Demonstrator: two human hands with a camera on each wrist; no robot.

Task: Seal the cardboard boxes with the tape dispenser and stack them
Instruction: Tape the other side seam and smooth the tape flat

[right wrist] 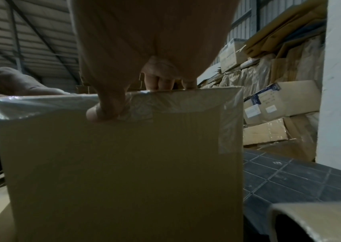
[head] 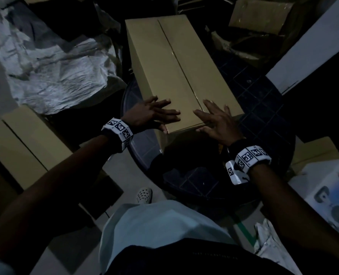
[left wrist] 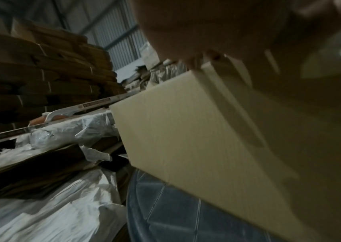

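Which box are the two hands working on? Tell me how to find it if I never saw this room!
Find the dark round table with the grid pattern in the middle of the messy storeroom. The long tan cardboard box lies on it, with the left hand and right hand pressing its near end. Unlike the box on the floor at the left, clear tape wraps over its near edge.

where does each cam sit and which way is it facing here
Head: on the person's head, looking forward and down at the cardboard box on the round table; both forearms, left hand and right hand flat on the box top.
Left wrist: along the left hand, at the box's side.
Right wrist: along the right hand, at the box's taped near end.
All share the box.
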